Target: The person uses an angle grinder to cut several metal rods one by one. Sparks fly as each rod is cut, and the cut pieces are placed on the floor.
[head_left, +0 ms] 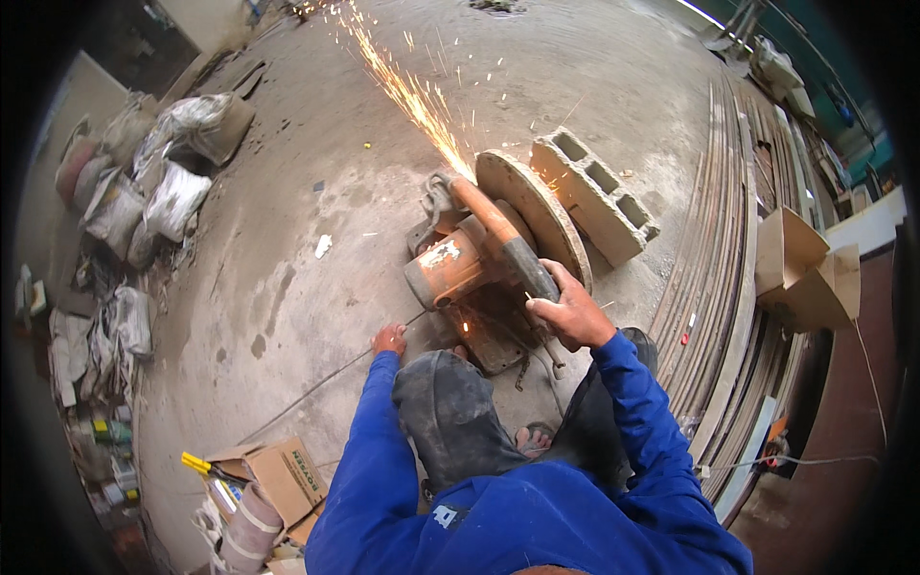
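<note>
Saw handle [500, 230], diagonal, pointing lower right

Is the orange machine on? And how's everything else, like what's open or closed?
Cutting machine: running, throwing sparks
Right hand: closed on the handle
Left hand: closed on the thin rod
Hollow block: holes facing up
Right-side cardboard box: open
Left-side cardboard box: open
Long bars: lying side by side
Sacks: heaped

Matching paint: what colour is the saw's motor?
The motor is mostly orange, clearest in the head view.
</note>
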{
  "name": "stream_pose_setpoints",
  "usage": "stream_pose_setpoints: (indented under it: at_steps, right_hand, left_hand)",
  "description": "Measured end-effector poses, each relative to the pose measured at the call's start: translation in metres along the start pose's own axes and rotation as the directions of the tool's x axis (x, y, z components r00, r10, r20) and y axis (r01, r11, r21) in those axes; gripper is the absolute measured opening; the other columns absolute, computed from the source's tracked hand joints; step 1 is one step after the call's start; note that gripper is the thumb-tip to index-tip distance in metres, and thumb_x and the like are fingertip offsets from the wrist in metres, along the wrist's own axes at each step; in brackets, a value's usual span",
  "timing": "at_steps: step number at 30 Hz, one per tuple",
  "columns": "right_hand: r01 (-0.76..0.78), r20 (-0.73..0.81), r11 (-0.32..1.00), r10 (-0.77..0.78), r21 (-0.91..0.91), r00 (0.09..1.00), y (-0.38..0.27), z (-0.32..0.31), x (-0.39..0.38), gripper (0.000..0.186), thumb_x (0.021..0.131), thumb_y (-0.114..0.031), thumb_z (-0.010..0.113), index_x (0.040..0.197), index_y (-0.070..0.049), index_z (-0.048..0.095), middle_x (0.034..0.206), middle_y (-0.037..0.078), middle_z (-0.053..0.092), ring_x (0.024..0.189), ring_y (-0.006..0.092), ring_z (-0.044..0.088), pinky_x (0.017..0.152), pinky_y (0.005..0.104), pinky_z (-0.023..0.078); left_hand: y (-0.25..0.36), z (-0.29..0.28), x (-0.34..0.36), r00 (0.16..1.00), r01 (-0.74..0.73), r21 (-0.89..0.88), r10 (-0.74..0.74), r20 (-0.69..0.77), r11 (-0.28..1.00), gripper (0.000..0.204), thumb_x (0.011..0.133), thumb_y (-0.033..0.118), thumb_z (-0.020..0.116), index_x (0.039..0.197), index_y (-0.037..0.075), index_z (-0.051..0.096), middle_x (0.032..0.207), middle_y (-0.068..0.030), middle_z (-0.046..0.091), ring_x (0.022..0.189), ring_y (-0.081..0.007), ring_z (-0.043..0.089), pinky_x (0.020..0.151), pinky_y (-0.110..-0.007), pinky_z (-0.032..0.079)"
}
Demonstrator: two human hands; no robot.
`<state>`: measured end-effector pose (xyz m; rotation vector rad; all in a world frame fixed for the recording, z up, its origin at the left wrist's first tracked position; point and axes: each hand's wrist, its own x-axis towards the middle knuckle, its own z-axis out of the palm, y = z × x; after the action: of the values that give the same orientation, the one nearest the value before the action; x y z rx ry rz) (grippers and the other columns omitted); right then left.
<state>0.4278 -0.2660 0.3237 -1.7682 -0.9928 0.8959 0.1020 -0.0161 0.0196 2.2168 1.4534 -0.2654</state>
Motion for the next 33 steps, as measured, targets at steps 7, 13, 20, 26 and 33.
stream_pose_setpoints:
  at_steps: [7, 13, 20, 26, 33]
  right_hand:
    - [-0.002, -0.003, 0.999, 0.002, 0.037, 1.0, -0.007, 0.001, -0.002, 0.067, 0.08, -0.026, 0.07, 0.137, -0.002, 0.043, 0.115, 0.017, 0.059, 0.104, 0.025, 0.06, 0.09, 0.036, 0.047]
    - [-0.041, 0.015, 0.998, 0.04, 0.042, 0.999, -0.01, -0.001, -0.003, 0.067, 0.08, -0.026, 0.069, 0.138, -0.003, 0.043, 0.114, 0.016, 0.059, 0.102, 0.0241, 0.06, 0.088, 0.0359, 0.048]
    - [0.027, -0.005, 1.0, -0.027, -0.005, 1.0, 0.0, 0.0, -0.002, 0.07, 0.081, -0.03, 0.069, 0.138, 0.001, 0.042, 0.124, 0.021, 0.055, 0.117, 0.0284, 0.054, 0.101, 0.0365, 0.041]
    - [-0.015, 0.024, 1.0, 0.015, -0.004, 1.0, -0.003, -0.001, -0.004, 0.072, 0.083, -0.031, 0.069, 0.14, 0.002, 0.039, 0.128, 0.024, 0.054, 0.121, 0.0319, 0.052, 0.103, 0.038, 0.04]
    - [-0.045, 0.002, 0.999, 0.044, 0.019, 0.999, -0.007, 0.0, -0.006, 0.076, 0.082, -0.031, 0.069, 0.142, 0.002, 0.038, 0.126, 0.026, 0.056, 0.118, 0.0329, 0.056, 0.101, 0.0387, 0.042]
  left_hand:
    - [0.0, 0.001, 0.0, 0.999, -0.026, 0.036, 0.027, -0.042, 0.999, 0.031, 0.096, 0.037, 0.051, 0.109, 0.015, 0.068, 0.115, -0.0117, 0.068, 0.112, -0.0324, 0.06, 0.094, -0.05, 0.043]
    - [-0.004, 0.003, 0.004, 1.0, -0.021, 0.035, 0.022, -0.022, 0.999, 0.033, 0.096, 0.039, 0.051, 0.109, 0.015, 0.068, 0.115, -0.0122, 0.067, 0.113, -0.0328, 0.06, 0.095, -0.051, 0.042]
    - [-0.005, 0.009, 0.004, 0.999, -0.012, 0.002, 0.012, -0.033, 1.0, 0.03, 0.096, 0.036, 0.05, 0.11, 0.018, 0.068, 0.116, -0.0114, 0.067, 0.114, -0.0329, 0.059, 0.095, -0.052, 0.041]
    - [-0.007, 0.007, 0.006, 0.999, -0.038, 0.005, 0.038, -0.016, 0.999, 0.031, 0.096, 0.037, 0.048, 0.113, 0.018, 0.067, 0.117, -0.0118, 0.066, 0.115, -0.0331, 0.058, 0.096, -0.053, 0.04]
    - [-0.015, 0.012, 0.012, 0.999, -0.052, -0.005, 0.052, 0.015, 0.999, 0.033, 0.097, 0.036, 0.046, 0.114, 0.017, 0.067, 0.121, -0.0124, 0.064, 0.119, -0.033, 0.055, 0.097, -0.055, 0.039]
